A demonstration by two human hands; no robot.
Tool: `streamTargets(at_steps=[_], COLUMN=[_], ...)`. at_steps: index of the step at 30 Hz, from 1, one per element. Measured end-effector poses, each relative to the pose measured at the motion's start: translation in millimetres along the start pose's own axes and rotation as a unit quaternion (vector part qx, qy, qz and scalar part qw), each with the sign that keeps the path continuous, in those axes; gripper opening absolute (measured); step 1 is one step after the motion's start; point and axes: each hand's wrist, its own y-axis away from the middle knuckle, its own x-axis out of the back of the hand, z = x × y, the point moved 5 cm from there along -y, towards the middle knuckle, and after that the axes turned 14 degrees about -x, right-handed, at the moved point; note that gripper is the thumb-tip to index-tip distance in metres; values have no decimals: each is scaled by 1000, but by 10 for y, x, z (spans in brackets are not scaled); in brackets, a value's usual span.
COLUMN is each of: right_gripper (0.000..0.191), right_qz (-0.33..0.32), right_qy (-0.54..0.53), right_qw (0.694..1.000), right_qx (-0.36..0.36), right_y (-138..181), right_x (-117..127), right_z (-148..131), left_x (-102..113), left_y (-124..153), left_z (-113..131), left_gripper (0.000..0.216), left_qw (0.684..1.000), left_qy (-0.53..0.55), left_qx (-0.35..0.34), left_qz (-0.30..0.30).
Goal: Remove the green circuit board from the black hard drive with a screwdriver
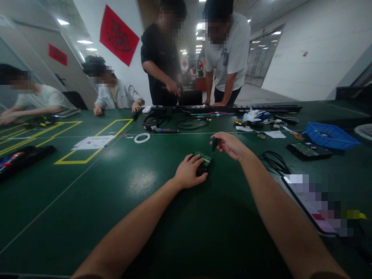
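My left hand [189, 172] rests on a small black device with a green circuit board [203, 158] showing on top, fingers curled round it on the green table [122, 201]. Just to the right, my right hand [229, 144] pinches the dark handle of a screwdriver [214, 145] that stands upright with its tip down at the board's right edge.
A phone [312, 205] lies at the right, a black cable [273, 162] beside it. A blue tray [329, 136], a dark board [308, 149], a white tape ring [142, 138], paper [93, 142] and yellow floor-style markings [87, 155] lie further off. Several people work along the far edge.
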Motion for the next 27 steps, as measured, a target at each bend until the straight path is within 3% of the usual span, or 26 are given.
streamTargets(at_steps=[5, 27], right_gripper=[15, 15], right_qz=[-1, 25], right_qy=[4, 0], right_qw=[1000, 999], right_qx=[15, 26], right_y=[-23, -35], right_x=[47, 65], right_z=[-10, -2], left_x=[-19, -30], left_y=[-15, -30], left_z=[-17, 11], left_gripper=[70, 69], left_qw=[1000, 1000], left_qy=[-2, -11], left_qx=[13, 13], left_qz=[17, -9])
